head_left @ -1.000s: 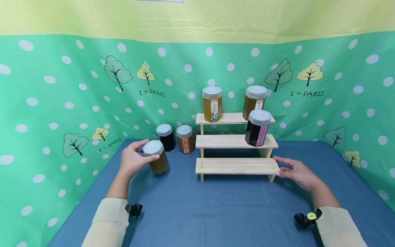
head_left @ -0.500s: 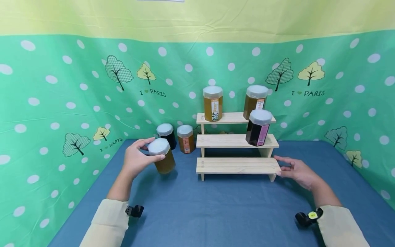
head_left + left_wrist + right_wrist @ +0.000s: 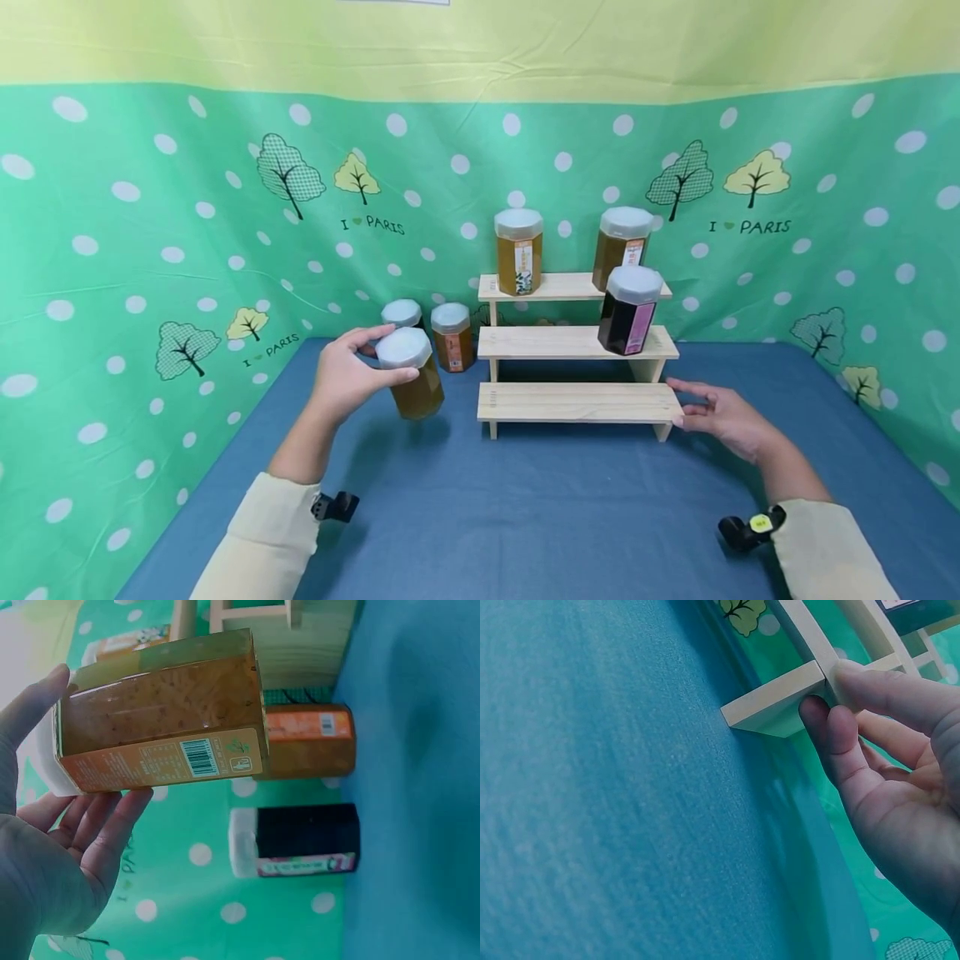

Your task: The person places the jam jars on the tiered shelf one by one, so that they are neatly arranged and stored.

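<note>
My left hand (image 3: 347,377) grips a jar of amber-brown preserve (image 3: 418,390) by its white lid, thumb and fingers on opposite sides. The jar hangs tilted above the blue cloth; in the left wrist view an orange label with a barcode shows on the jar (image 3: 165,712). At the right end of the three-step wooden display stand (image 3: 577,402), my right hand (image 3: 731,427) holds the bottom step's edge between thumb and fingers. The right wrist view shows the fingertips against the corner of the stand (image 3: 780,694).
Behind the held jar stand a dark jar (image 3: 402,312), partly hidden, and an orange-labelled jar (image 3: 454,346). A golden jar (image 3: 518,254) and a brown jar (image 3: 617,242) occupy the top step. One dark jar with a pink label (image 3: 628,312) is on the middle step's right end.
My left hand has carried the amber-brown jar to the right and slightly upward, now covering more of the dark jar behind. My right hand stays at the stand.
</note>
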`<state>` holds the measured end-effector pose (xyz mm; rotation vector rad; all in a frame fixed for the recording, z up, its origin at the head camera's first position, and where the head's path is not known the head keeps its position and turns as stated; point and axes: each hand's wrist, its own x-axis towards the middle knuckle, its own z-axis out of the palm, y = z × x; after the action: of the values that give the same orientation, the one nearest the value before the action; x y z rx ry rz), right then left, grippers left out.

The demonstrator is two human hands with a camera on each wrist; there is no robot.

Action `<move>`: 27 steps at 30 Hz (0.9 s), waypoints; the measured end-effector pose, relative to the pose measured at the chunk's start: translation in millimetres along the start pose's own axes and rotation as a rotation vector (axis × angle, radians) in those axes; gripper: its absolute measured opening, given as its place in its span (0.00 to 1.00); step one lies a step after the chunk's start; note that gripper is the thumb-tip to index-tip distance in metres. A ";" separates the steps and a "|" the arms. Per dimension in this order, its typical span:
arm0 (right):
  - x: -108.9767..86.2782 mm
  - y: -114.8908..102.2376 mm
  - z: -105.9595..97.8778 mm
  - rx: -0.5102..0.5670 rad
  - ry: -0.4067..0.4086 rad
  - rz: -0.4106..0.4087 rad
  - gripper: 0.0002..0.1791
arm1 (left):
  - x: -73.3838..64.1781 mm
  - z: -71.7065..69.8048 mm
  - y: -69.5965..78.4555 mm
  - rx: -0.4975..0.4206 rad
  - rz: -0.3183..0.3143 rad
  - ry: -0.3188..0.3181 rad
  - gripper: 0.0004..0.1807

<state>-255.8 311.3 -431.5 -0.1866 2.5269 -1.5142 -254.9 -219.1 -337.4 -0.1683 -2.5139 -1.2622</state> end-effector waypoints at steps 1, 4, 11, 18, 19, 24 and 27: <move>0.2 0.3 -0.2 -0.001 -0.001 -0.002 0.46 | 0.4 0.3 2.8 -0.002 0.002 -0.001 0.43; 0.2 0.0 -0.2 -0.008 -0.005 -0.001 0.47 | 2.5 1.2 11.1 -0.015 0.001 -0.008 0.43; -0.2 -1.0 0.2 -0.006 -0.013 -0.011 0.45 | 9.0 3.8 29.3 -0.059 0.008 -0.033 0.43; -0.2 0.6 -0.9 0.013 -0.024 -0.013 0.45 | 13.9 11.2 44.7 -0.113 0.033 -0.067 0.41; -0.2 0.6 -1.1 0.016 -0.025 -0.014 0.45 | 14.6 12.7 46.7 -0.122 0.036 -0.073 0.41; -0.2 -0.5 -0.5 0.031 -0.027 -0.017 0.45 | 19.7 20.9 55.8 -0.143 0.048 -0.101 0.41; -0.2 -0.9 0.0 0.032 -0.030 -0.020 0.45 | 24.0 26.9 60.0 -0.138 0.045 -0.105 0.41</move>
<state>-255.6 310.9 -430.8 -0.2297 2.4832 -1.5464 -269.0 -162.4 -298.7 -0.3291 -2.4939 -1.4444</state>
